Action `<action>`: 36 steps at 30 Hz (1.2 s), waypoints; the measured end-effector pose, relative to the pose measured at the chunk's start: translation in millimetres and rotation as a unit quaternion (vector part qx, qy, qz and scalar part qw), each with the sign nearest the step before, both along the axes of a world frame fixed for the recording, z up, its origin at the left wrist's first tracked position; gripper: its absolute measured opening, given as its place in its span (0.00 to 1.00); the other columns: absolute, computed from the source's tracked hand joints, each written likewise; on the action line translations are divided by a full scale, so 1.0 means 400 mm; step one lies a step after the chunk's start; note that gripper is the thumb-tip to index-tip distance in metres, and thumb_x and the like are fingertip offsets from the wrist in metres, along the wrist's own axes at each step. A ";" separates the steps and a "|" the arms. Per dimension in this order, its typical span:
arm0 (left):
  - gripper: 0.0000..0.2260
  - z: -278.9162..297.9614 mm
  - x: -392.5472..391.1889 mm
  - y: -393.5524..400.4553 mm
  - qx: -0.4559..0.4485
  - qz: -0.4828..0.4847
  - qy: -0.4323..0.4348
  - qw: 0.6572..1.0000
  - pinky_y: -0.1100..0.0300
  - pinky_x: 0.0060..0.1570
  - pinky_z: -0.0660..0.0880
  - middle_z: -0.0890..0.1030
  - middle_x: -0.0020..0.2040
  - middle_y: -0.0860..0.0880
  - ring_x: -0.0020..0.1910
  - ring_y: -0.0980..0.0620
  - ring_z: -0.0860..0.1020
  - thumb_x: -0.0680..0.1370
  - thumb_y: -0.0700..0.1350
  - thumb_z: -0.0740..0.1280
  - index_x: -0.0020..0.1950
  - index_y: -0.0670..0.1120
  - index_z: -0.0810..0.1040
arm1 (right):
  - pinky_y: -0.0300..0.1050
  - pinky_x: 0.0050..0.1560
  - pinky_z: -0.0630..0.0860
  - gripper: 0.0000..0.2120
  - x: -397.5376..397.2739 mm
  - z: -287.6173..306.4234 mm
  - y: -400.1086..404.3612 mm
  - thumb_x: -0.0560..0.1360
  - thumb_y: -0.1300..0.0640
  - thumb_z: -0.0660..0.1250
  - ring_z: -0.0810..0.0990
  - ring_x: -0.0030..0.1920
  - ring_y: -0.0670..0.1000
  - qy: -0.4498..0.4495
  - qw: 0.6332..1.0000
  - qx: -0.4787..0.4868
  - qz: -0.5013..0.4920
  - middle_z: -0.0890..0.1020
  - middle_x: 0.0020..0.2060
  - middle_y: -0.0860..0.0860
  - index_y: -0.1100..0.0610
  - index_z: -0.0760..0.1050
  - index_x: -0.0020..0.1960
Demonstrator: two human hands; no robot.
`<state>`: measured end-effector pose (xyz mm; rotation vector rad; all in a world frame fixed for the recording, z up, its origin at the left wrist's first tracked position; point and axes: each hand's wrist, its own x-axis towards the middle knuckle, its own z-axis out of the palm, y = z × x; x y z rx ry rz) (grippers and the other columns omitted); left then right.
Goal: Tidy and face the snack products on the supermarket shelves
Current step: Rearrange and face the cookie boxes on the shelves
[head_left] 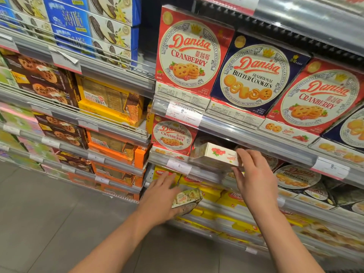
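My right hand (256, 174) is gripping a Danisa cranberry box (216, 154) at the shelf edge (256, 133). My left hand (161, 196) is holding a blurred cookie box (187, 198), fingers spread.

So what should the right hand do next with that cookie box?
Probably stand it up beside the upright cranberry box. The right hand pinches the cookie box tipped flat at the shelf edge, its print upside down, so its front is not facing out.
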<state>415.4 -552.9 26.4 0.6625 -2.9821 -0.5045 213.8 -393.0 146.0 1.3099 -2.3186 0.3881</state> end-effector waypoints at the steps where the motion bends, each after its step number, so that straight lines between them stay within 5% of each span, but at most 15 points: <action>1: 0.30 0.003 -0.012 -0.006 -0.009 -0.013 -0.009 1.000 0.44 0.79 0.49 0.51 0.84 0.47 0.83 0.43 0.46 0.75 0.64 0.69 0.74 0.56 0.70 | 0.54 0.38 0.81 0.24 0.003 0.000 -0.007 0.74 0.58 0.72 0.78 0.58 0.59 0.000 1.000 0.001 -0.004 0.78 0.60 0.56 0.58 0.74 0.69; 31: 0.23 -0.024 -0.135 -0.024 0.010 -0.047 -0.097 0.994 0.41 0.80 0.45 0.37 0.82 0.39 0.82 0.39 0.37 0.80 0.56 0.67 0.72 0.48 0.71 | 0.48 0.32 0.75 0.28 -0.018 -0.054 -0.072 0.70 0.66 0.76 0.78 0.54 0.60 0.058 0.998 -0.015 -0.026 0.79 0.56 0.57 0.56 0.73 0.68; 36: 0.23 -0.025 -0.137 -0.024 0.012 -0.047 -0.099 0.994 0.41 0.80 0.45 0.36 0.82 0.40 0.82 0.39 0.37 0.79 0.56 0.68 0.71 0.47 0.72 | 0.55 0.46 0.75 0.19 -0.047 -0.058 -0.085 0.75 0.64 0.72 0.76 0.50 0.62 0.079 0.997 -0.025 -0.003 0.79 0.53 0.57 0.56 0.76 0.65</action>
